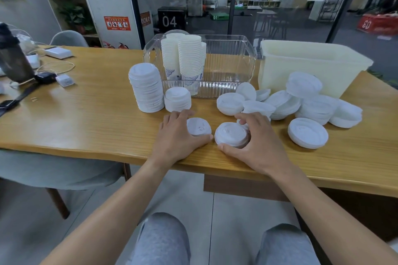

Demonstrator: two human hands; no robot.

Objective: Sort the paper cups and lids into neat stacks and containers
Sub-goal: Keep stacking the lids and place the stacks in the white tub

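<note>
At the table's near edge, the left hand cups one lid while the right hand grips a short lid stack — thin, light, springy plastic, probably best pinched at the rim.

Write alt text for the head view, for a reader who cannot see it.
At a wooden table, the left hand and right hand each grip a small stack of white plastic lids. Behind stand two neat lid stacks, a clear ribbed bin holding stacked paper cups, and a loose lid pile.
</note>
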